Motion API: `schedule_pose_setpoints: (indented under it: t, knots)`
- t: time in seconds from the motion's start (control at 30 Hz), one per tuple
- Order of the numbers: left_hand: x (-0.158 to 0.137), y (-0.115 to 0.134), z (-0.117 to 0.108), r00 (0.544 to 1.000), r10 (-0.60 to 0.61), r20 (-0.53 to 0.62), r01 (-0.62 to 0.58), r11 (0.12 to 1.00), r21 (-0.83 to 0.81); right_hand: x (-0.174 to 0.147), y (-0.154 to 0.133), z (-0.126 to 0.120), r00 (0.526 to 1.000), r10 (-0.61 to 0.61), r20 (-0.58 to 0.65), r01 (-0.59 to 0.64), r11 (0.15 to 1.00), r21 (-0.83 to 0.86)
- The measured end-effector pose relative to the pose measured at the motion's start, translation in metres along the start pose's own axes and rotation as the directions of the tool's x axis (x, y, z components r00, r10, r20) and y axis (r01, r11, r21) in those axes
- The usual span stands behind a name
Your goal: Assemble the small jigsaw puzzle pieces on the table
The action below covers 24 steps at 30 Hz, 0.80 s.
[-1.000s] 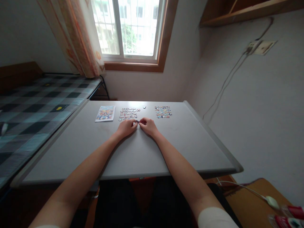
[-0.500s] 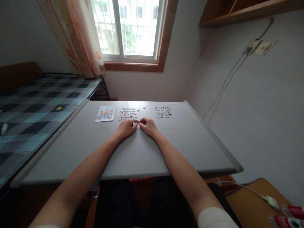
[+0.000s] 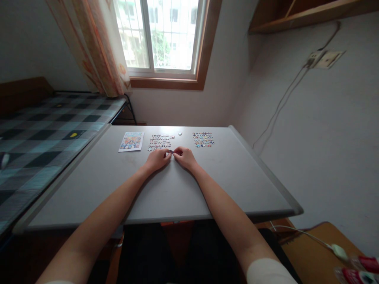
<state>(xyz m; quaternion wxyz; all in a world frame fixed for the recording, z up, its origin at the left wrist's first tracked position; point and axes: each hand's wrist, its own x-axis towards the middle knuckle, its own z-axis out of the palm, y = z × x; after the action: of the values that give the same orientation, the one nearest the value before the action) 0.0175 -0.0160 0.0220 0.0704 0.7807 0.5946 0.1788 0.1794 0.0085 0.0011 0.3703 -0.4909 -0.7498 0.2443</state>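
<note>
Left of centre lies a flat printed sheet (image 3: pixel 131 142); beside it, knobbly pieces (image 3: pixel 160 142) form rows running across. At centre, the left hand (image 3: pixel 158 159) and right hand (image 3: pixel 185 157) pinch a dark bit (image 3: pixel 171 151) in their grip, its axis too small to read. Further right, a second batch (image 3: pixel 203 139) sits on the smooth worktop (image 3: pixel 177 197).

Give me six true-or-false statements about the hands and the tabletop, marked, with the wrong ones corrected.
1. Puzzle pieces lie in two groups on the table. True.
2. A printed sheet lies left of both groups. True.
3. The sheet stands upright. False: it lies flat.
4. The left hand and right hand are close together at a small dark thing. True.
5. Both hands are gloved. False: they are bare.
6. The hands are nearest the right group. False: they are nearer the left one.
</note>
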Motion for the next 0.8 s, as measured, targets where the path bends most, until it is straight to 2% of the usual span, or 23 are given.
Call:
schedule_pose_setpoints:
  t: [0.4,0.8]
  knots:
    - [0.0001,-0.0029,0.0028,1.000,0.021,-0.016,-0.022,0.999,-0.032,-0.0008,-0.0011,-0.0010,1.000,0.000,0.005,0.000,1.000,0.001]
    - [0.0003,-0.0028,0.0029,1.000,0.022,-0.002,-0.022,0.999,0.038,0.0003,-0.0002,-0.0006,1.000,-0.013,-0.018,0.014,1.000,0.026]
